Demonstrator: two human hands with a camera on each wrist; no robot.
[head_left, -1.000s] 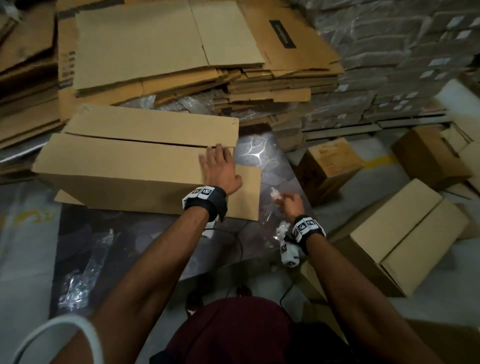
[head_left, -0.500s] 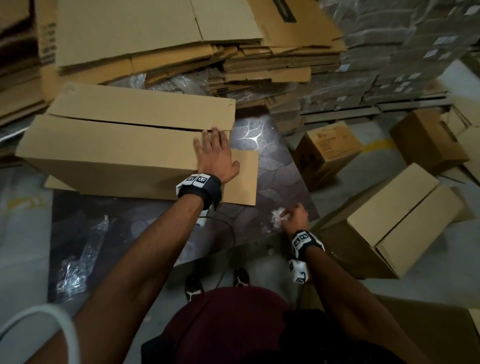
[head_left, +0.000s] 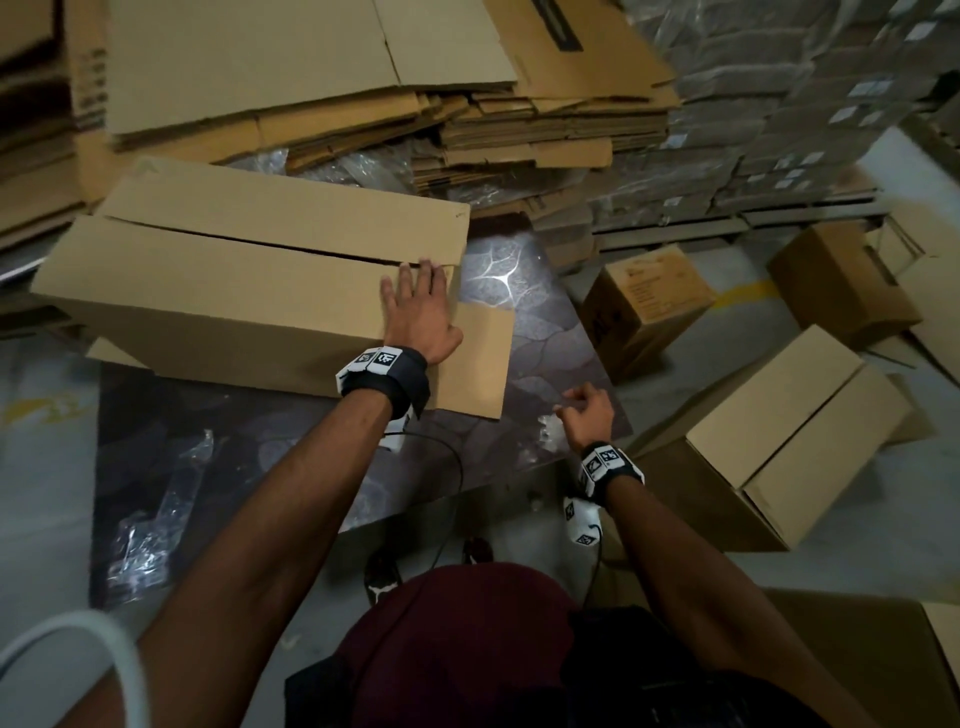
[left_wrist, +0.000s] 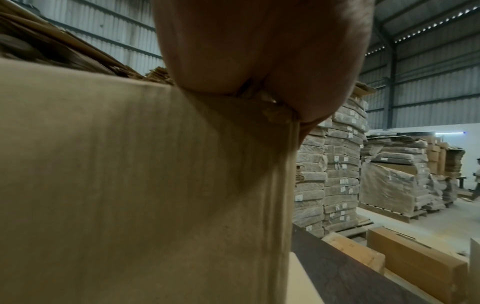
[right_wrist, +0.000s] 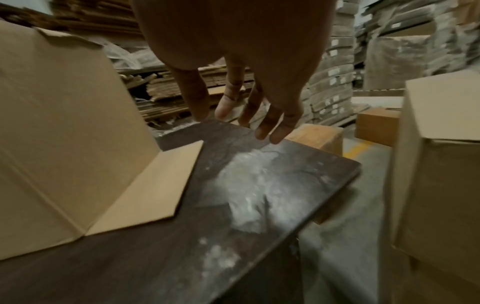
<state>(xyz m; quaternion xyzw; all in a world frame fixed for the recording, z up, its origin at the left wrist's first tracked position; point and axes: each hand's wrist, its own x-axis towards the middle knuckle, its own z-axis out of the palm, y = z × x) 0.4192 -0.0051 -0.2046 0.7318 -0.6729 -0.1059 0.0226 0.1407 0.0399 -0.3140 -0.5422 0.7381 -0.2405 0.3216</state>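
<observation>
The left hand (head_left: 418, 312), fingers flat, should pin the box (head_left: 223, 296) top while the right hand (head_left: 589, 418), fingers loose and empty, folds the end flap (head_left: 480, 358) squarely.

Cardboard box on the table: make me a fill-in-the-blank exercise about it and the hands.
The left hand presses flat on the ___ box.
The box's end ___ lies on the dark table.
The right hand hovers over the table, holding ___.
Missing: cardboard, flap, nothing.
</observation>
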